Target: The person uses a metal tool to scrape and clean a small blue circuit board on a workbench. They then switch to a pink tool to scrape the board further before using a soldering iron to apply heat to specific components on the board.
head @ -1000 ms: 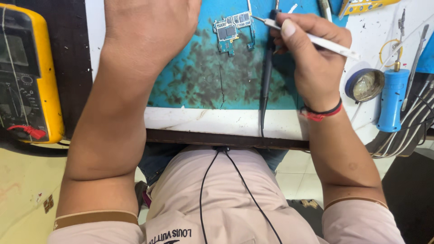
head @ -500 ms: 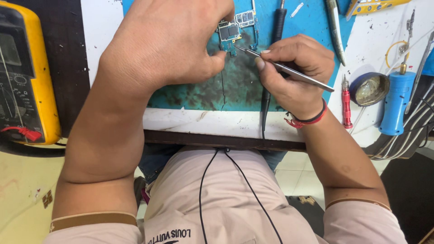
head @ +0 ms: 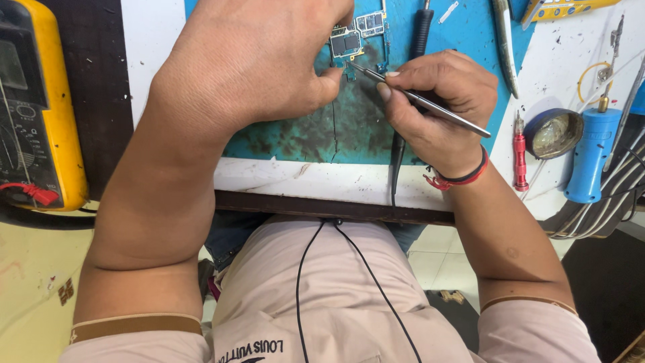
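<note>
Head view: small circuit board (head: 356,35) lies on a blue work mat (head: 463,33), at the far edge, just beyond the left hand (head: 255,64) and up-left of the right hand (head: 437,107). Left hand curled over the board's near side, thumb and fingers pinched at its edge. Right hand closed around metal tweezers (head: 420,99), tip touching the board's lower edge. Red-and-black wristband (head: 460,178) on right wrist. Yellow multimeter (head: 37,107) far left; red screwdriver (head: 521,158), round tin (head: 552,133), blue desoldering pump (head: 591,154) to the right.
</note>
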